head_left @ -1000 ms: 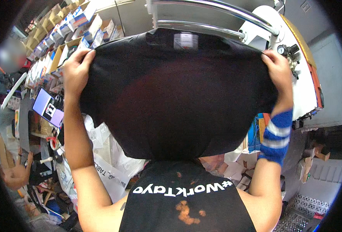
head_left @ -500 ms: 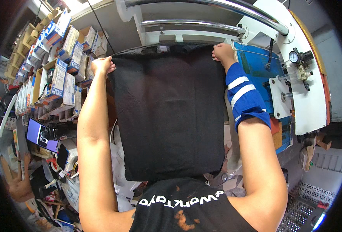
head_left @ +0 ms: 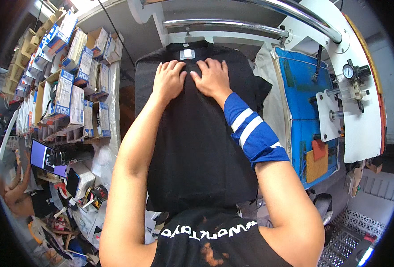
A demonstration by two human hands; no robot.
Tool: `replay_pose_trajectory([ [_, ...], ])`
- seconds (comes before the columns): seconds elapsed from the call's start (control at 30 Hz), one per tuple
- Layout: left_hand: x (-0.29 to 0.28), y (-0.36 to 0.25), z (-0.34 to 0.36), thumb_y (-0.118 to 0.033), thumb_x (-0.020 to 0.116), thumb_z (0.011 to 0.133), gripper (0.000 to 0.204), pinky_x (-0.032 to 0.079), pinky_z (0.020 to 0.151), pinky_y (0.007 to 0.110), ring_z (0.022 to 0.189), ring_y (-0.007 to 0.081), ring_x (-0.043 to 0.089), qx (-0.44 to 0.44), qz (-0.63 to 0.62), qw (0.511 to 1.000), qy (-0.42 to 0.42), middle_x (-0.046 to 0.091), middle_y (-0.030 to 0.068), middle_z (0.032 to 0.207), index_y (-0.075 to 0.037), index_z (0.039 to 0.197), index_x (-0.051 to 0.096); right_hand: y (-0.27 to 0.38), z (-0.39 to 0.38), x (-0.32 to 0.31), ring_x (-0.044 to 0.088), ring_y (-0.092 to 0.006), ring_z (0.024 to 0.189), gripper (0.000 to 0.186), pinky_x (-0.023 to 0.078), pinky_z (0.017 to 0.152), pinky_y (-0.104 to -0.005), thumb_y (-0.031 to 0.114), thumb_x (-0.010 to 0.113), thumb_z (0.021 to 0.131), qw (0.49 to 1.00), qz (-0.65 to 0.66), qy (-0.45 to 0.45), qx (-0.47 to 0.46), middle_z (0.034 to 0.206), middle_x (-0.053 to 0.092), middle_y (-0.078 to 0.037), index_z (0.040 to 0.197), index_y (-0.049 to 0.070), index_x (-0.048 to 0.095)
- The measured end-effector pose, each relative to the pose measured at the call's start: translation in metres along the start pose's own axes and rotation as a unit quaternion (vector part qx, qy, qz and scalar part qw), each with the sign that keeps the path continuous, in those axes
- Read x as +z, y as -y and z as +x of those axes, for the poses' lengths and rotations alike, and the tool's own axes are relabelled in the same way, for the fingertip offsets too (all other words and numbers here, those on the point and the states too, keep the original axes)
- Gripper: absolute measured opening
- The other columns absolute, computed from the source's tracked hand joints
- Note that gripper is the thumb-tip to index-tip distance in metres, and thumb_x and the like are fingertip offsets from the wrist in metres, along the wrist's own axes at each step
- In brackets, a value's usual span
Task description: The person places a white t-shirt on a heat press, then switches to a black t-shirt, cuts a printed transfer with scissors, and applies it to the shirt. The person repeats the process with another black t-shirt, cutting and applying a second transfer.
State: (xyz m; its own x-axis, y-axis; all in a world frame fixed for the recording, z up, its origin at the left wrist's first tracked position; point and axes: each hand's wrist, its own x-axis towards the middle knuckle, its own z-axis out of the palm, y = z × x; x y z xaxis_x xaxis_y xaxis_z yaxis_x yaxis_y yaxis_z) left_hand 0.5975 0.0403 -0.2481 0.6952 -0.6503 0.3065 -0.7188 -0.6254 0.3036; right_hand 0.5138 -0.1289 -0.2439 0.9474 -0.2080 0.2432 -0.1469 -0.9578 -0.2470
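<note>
A black T-shirt (head_left: pixel 197 151) lies spread out in front of me, its collar at the far end with a small pale label (head_left: pixel 187 54) inside. My left hand (head_left: pixel 168 81) rests on its upper left part, fingers apart and slightly bent, holding nothing. Just right of it, my right hand (head_left: pixel 211 76) lies on the shirt below the collar, fingers spread and empty. A blue sleeve with white stripes (head_left: pixel 250 129) covers my right forearm. What lies under the shirt is mostly hidden.
A white machine with metal bars (head_left: pixel 226 24), a blue pad (head_left: pixel 301 89) and a pressure gauge (head_left: pixel 348 70) stands beyond and right. Stacked boxes (head_left: pixel 63 93), a laptop (head_left: pixel 45 155) and clutter are at left. A co-worker's bare arm (head_left: pixel 16 191) shows at the far left.
The shirt, earlier held up by its shoulders, has gone down and lies flat. Both my hands have let go of its edges and moved inward onto its surface near the collar.
</note>
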Motion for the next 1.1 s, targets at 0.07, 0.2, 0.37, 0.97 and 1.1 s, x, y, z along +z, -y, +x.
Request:
replay_pose_trajectory([
  [0.07, -0.002, -0.002, -0.005, -0.030, 0.057, 0.099, 0.041, 0.030, 0.115, 0.065, 0.132, 0.0338, 0.053, -0.026, 0.052, 0.998, 0.004, 0.061, 0.0127, 0.136, -0.011, 0.135, 0.060, -0.004, -0.007, -0.002, 0.044, -0.0383, 0.139, 0.059, 0.025, 0.117, -0.0652, 0.053, 0.055, 0.097, 0.999, -0.039, -0.005, 0.033, 0.143, 0.053, -0.018, 0.142, 0.014, 0.058],
  [0.2, -0.031, -0.040, -0.076, -0.038, 0.058, 0.099, 0.053, 0.022, 0.118, 0.067, 0.144, 0.0416, 0.038, 0.064, 0.045, 0.997, 0.011, 0.046, 0.0169, 0.153, -0.013, 0.145, 0.052, 0.006, -0.086, -0.027, 0.032, -0.0460, 0.147, 0.064, 0.020, 0.118, -0.0668, 0.049, 0.058, 0.095, 0.998, -0.005, -0.032, -0.061, 0.155, 0.043, -0.023, 0.147, 0.012, 0.052],
  [0.37, -0.085, -0.094, -0.262, -0.043, 0.067, 0.092, 0.069, 0.018, 0.122, 0.060, 0.151, 0.0390, 0.029, 0.050, 0.003, 0.988, 0.144, 0.036, 0.0141, 0.162, -0.019, 0.153, 0.046, 0.014, -0.281, -0.089, 0.030, -0.0424, 0.148, 0.067, 0.018, 0.120, -0.0639, 0.051, 0.064, 0.092, 0.997, -0.009, 0.070, -0.024, 0.159, 0.039, -0.015, 0.149, 0.018, 0.052],
  [0.97, -0.109, 0.006, -0.492, -0.014, 0.070, 0.097, 0.010, 0.055, 0.078, 0.031, 0.082, 0.0148, 0.069, -0.509, -0.626, 0.589, 0.039, 0.073, 0.0046, 0.095, -0.006, 0.103, 0.068, -0.125, -0.455, -0.088, 0.064, -0.0142, 0.092, 0.014, 0.051, 0.088, -0.0299, 0.016, 0.068, 0.099, 0.606, 0.664, -0.026, 0.437, 0.099, 0.068, -0.003, 0.108, 0.005, 0.064],
  [1.1, -0.120, 0.009, -0.495, -0.014, 0.072, 0.096, 0.008, 0.055, 0.072, 0.031, 0.075, 0.0143, 0.068, -0.482, -0.661, 0.574, 0.025, 0.073, 0.0037, 0.091, -0.007, 0.099, 0.069, -0.119, -0.456, -0.090, 0.065, -0.0160, 0.093, 0.012, 0.052, 0.089, -0.0322, 0.015, 0.069, 0.098, 0.576, 0.702, -0.035, 0.417, 0.099, 0.069, -0.003, 0.104, 0.005, 0.066],
])
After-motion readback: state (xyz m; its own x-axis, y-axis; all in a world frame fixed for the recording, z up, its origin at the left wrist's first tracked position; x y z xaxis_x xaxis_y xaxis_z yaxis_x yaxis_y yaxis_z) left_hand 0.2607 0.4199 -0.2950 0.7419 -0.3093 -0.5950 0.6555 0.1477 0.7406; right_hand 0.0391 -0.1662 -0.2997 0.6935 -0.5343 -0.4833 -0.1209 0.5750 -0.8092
